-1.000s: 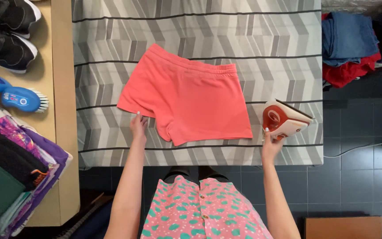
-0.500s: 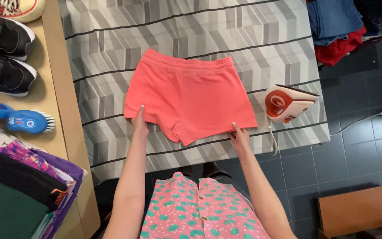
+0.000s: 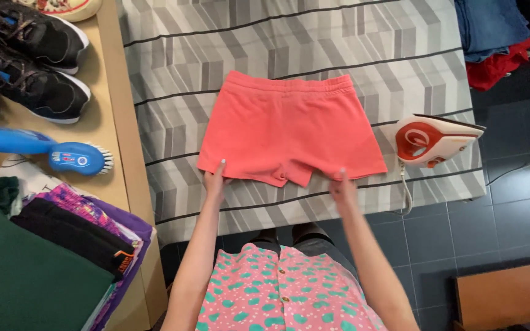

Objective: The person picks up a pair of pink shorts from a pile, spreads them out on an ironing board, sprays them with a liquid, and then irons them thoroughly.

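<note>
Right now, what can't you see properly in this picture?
Head view only:
- Underside of the coral shorts: hidden against the striped ironing board.
- Soleplate of the iron: it faces away.
- Left hand and right hand: palms face down at the hem.
- Blue brush: handle cut off by the left edge.
- Folded clothes: cut off by the corner.

Your left hand (image 3: pixel 215 179) and right hand (image 3: pixel 342 187) press flat on hem of coral shorts (image 3: pixel 289 125), spread on striped ironing board (image 3: pixel 289 43); iron (image 3: pixel 430 140) stands just right.
</note>
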